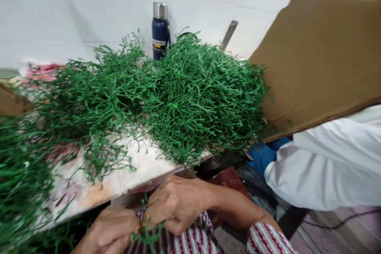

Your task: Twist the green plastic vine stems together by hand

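Note:
Close together at the bottom of the view, my left hand point(112, 226) and my right hand point(174, 204) both have their fingers closed. Between them is a thin green plant sprig point(149, 233), with some tips showing above the fingers and more below. The exact pinch points are hidden by the fingers. Just beyond the hands, a large heap of green plant sprigs point(205, 95) covers much of the stained white tabletop point(139, 162). A small loose clump of sprigs point(102, 158) lies nearer the table's front edge.
A dark blue thermos point(160, 33) stands against the white wall behind the heap. To the right, a large cardboard sheet point(321, 59) rises beside the sprigs. Another person's white-clothed arm with a blue cuff point(321, 166) is below it. A reddish cloth point(44, 72) lies at back left.

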`<state>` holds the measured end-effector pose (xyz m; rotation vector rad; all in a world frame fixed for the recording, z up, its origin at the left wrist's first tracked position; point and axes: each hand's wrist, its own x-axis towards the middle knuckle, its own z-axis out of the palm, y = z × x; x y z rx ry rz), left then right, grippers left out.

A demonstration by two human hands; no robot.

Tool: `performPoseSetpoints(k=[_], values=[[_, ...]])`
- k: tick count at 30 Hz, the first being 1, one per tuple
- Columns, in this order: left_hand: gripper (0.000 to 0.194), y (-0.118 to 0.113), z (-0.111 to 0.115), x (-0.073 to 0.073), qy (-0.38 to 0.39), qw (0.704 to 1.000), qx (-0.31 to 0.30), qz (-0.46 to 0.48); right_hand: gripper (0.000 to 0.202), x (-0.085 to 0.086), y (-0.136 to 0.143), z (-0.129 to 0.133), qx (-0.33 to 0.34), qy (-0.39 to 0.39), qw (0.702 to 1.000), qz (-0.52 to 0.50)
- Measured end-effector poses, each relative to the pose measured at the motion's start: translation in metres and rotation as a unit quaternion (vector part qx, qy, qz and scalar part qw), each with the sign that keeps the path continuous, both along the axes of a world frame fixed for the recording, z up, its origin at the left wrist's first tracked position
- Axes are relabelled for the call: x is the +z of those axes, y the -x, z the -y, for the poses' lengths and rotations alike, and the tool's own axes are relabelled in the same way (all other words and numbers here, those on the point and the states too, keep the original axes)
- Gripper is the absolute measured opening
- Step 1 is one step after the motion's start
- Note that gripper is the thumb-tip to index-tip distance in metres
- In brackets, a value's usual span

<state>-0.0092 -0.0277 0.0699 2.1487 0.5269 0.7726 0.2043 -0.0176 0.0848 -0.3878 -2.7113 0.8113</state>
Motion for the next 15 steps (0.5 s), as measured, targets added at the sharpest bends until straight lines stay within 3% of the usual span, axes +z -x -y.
performPoseSetpoints(k=[4, 8, 10, 11, 12, 13, 15], values=[[0.037, 0.000, 0.004, 0.002, 0.041, 0.998, 0.018, -0.034, 0.020, 0.000, 0.005, -0.003, 0.003, -0.058, 0.998, -0.002], [0.044, 0.016, 0.006, -0.001, 0.083, 0.996, 0.009, -0.030, 0.019, 0.007, -0.001, -0.004, -0.009, -0.081, 0.996, -0.037], [0.041, 0.028, 0.004, -0.001, 0.119, 0.992, 0.038, 0.001, 0.021, 0.014, -0.011, -0.006, -0.075, -0.072, 0.989, -0.110], [0.036, 0.032, 0.003, -0.002, 0.143, 0.987, 0.069, 0.033, 0.025, 0.017, -0.016, -0.008, -0.177, -0.071, 0.970, -0.153], [0.033, 0.033, 0.001, -0.003, 0.169, 0.978, 0.116, 0.045, 0.024, 0.019, -0.020, -0.012, -0.261, -0.069, 0.953, -0.137], [0.032, 0.032, -0.001, -0.005, 0.184, 0.971, 0.144, 0.054, 0.023, 0.019, -0.021, -0.016, -0.276, -0.069, 0.951, -0.119], [0.031, 0.023, -0.008, -0.011, 0.251, 0.951, 0.169, 0.063, 0.021, 0.013, -0.018, -0.025, -0.202, -0.069, 0.973, -0.088]])
